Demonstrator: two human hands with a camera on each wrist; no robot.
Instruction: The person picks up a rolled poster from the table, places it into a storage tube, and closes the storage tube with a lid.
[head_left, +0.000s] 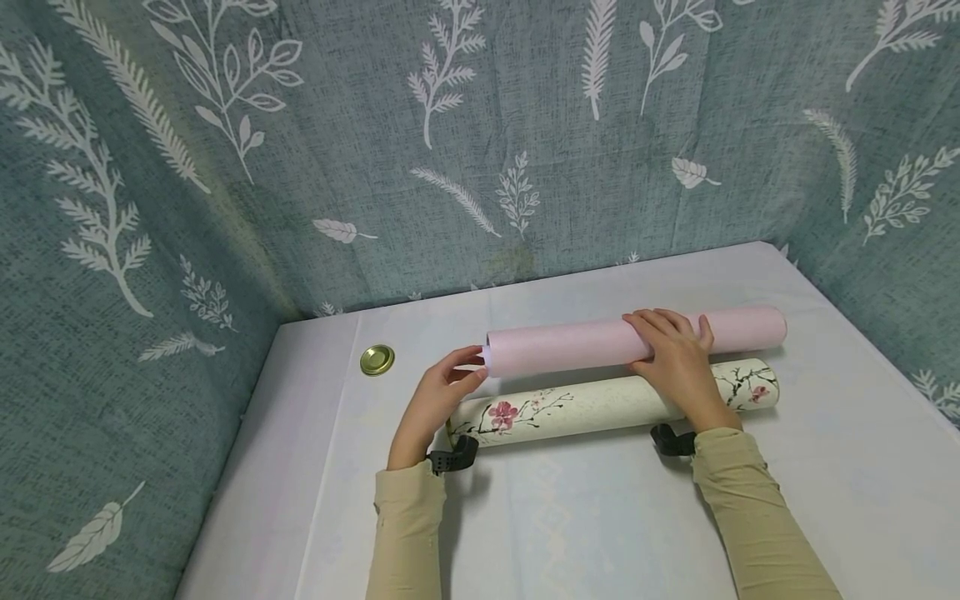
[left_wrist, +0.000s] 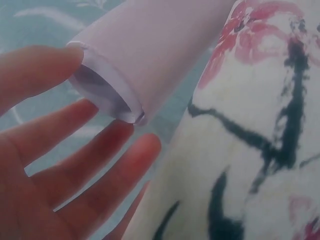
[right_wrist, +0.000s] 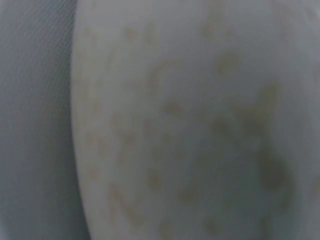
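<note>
A long roll of pink paper (head_left: pixel 558 348) lies crosswise on the table, with a paler inner layer (left_wrist: pixel 112 75) poking out at its left end. My left hand (head_left: pixel 438 392) is at that end, thumb and fingertips pinching the pale layer's edge from opposite sides. My right hand (head_left: pixel 678 358) grips the pink roll right of its middle, fingers over the top and thumb on the near side. Nearer to me is a cream storage tube (head_left: pixel 585 410) printed with plum blossoms, under the right wrist. In the right wrist view a blurred pale patterned surface (right_wrist: pixel 190 120) fills most of the frame.
A round gold lid (head_left: pixel 377 360) lies on the white-covered table (head_left: pixel 570 517), left of the rolls. Teal curtains (head_left: pixel 360 200) with white leaf prints stand along the back and sides. Black wrist mounts (head_left: pixel 453 455) sit close to the cream tube.
</note>
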